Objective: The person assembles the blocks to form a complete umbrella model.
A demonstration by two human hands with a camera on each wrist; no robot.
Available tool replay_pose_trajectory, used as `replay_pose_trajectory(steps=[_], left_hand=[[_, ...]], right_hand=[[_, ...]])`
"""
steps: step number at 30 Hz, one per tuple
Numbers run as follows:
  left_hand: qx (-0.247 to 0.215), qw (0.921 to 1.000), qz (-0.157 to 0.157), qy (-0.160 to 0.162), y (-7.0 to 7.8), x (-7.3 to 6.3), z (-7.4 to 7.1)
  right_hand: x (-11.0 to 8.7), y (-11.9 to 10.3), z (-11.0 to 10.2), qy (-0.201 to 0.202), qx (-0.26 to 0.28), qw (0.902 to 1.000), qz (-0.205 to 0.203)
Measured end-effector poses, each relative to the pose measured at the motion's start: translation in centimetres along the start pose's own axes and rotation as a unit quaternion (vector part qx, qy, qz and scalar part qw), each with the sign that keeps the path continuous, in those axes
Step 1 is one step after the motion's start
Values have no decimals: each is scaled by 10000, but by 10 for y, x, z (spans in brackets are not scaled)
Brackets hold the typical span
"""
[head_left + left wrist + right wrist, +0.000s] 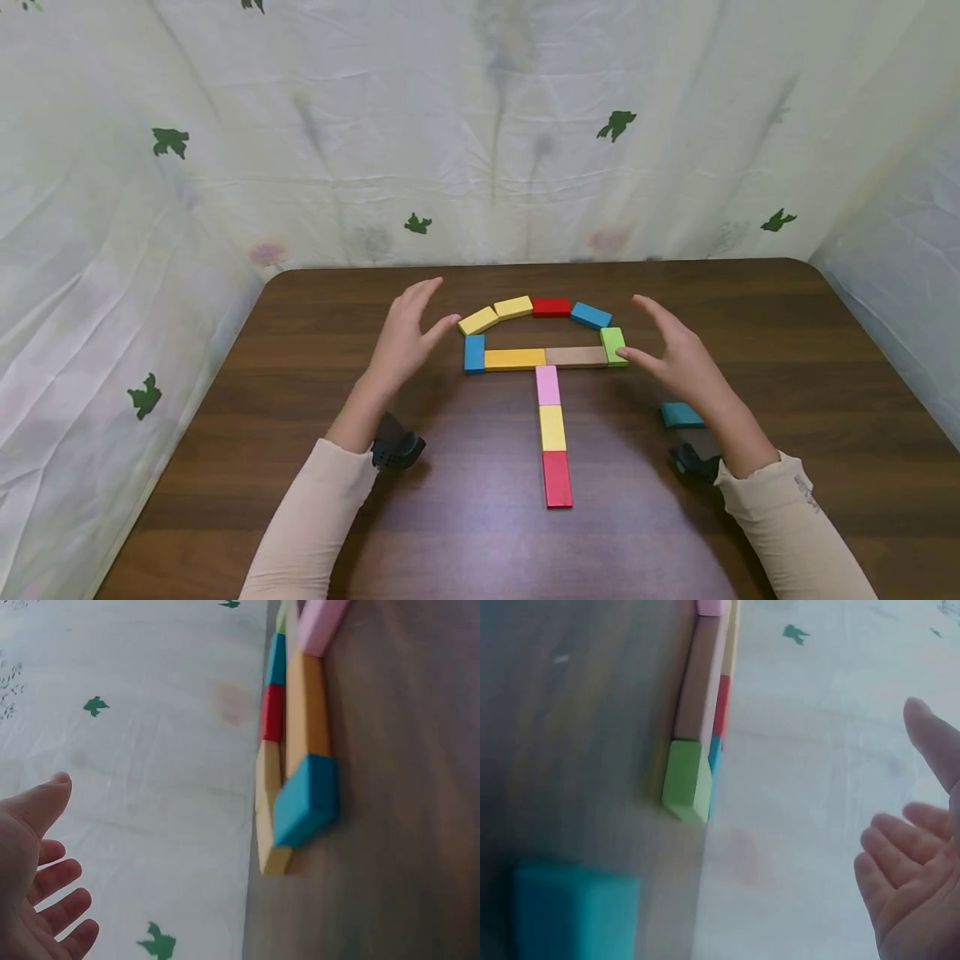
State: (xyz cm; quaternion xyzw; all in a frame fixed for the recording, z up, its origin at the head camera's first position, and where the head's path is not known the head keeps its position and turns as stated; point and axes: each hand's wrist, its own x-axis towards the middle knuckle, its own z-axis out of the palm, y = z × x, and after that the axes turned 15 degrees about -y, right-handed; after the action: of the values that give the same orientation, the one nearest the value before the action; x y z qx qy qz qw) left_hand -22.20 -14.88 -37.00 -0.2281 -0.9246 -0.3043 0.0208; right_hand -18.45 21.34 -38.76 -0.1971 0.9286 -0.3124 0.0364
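Note:
Coloured wooden blocks lie on the table in an umbrella-like outline. Its arch has two pale yellow blocks (513, 308), a red block (551, 308) and a blue block (591, 315). A second blue block (474, 354) and a green block (613, 347) flank the base row of an orange-yellow block (514, 360) and a tan block (576, 357). Downward runs a stem of pink (548, 385), yellow and red blocks. My left hand (405, 337) hovers left of the outline, fingers extended, holding nothing. Opposite, my right hand (678, 354) is likewise spread and holds nothing, its thumb overlapping the green block's edge in the head view.
A teal block (681, 415) lies apart, beside my right wrist. Black wrist cameras (397, 446) are strapped to both wrists. The brown wooden table (300, 517) meets a pale curtain (480, 125) with green leaf-like patches at its back and sides.

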Motion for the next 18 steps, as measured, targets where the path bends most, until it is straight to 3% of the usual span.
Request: replay_pose_trajectory(steps=[10,18], left_hand=[[350,9993,54,112,-15,-69,0],[317,9991,-242,-161,-23,-114,8]], right_hand=[[-44,8,2,366,-80,9991,216],[-70,11,9,426,62,9979,478]])
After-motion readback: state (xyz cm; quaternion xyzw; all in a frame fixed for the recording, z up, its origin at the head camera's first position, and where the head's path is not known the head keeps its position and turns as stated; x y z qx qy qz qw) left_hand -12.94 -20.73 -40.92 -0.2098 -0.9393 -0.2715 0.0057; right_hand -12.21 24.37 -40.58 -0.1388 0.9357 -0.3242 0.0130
